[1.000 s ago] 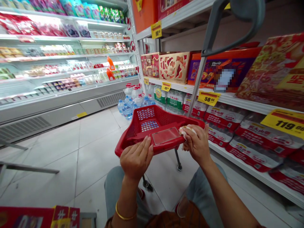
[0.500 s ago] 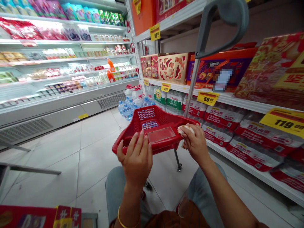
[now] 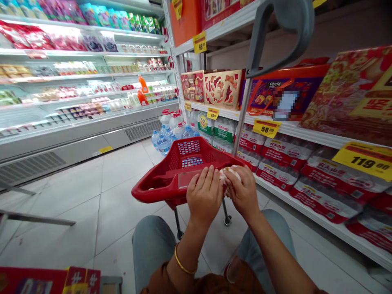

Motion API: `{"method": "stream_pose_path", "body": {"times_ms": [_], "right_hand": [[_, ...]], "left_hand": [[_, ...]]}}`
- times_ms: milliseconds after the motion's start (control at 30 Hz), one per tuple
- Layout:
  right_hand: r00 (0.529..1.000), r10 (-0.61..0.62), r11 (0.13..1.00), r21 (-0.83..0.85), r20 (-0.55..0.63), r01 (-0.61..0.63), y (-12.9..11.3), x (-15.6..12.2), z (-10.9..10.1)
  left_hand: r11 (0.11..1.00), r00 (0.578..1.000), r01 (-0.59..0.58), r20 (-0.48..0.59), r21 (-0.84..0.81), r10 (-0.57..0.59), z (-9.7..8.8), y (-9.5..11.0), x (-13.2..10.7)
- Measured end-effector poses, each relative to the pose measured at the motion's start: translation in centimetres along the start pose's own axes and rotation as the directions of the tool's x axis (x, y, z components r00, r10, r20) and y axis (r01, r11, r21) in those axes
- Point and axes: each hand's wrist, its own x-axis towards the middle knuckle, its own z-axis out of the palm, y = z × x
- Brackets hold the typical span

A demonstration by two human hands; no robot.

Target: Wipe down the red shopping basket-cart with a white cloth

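Aisle: supermarket aisle of pale square floor tiles [image 3: 61, 228], stretching ahead and to the left of the fingers [image 3: 203, 174].

Left of the fingers: one long white refrigerated display case [image 3: 76, 110], lit and stocked with brightly packaged goods, fronts outward for shoppers.

Right of the fingers: white metal store shelving [image 3: 306, 134], with four legible yellow price tags [image 3: 266, 128] along its edges, placed for reading beneath the goods.

Upper right of the fingers: four large red-and-gold gift boxes [image 3: 223, 89], faces turned out for display.

Lower right of the fingers: at least six shrink-wrapped packs of bottled water [image 3: 324, 196], low down, probably because of their weight.

Directly below the fingers: one red plastic wheeled shopping basket [image 3: 143, 192], with a clear rectangular panel [image 3: 185, 179] just left of the fingers and a grey-handled metal pole [image 3: 241, 118] rising beyond them.

Beneath the basket: two knees in blue denim [image 3: 147, 245].

Left hand [image 3: 204, 195]: fingers closed together against the wad, gold bangle [image 3: 185, 259] at the wrist.

Right hand [image 3: 243, 192]: fingers curled narrowly around the wad.

Between the fingers: one crumpled white paper-like wad [image 3: 228, 175], held above the basket; exact material unclear.
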Motion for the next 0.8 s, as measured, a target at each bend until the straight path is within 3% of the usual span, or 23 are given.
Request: {"method": "stream_pose_path", "body": {"times_ms": [367, 600, 800], "right_hand": [[0.995, 0.097, 0.991, 0.09, -0.002, -0.097, 2.4, -0.4, -0.9], [0.965, 0.26, 0.955, 0.144, 0.014, -0.26, 3.3, -0.1, -0.8], [0.96, 0.281, 0.952, 0.134, -0.021, -0.275, 1.3, 0.4, -1.1]], "left_hand": [[0.995, 0.993, -0.097, -0.065, -0.021, 0.096, -0.8, -2.0, -0.1], [0.993, 0.988, -0.113, -0.104, -0.021, 0.111, -0.9, -2.7, -0.2], [0.995, 0.991, -0.094, -0.099, -0.036, 0.09, -1.3, -3.0, -0.1]]}}
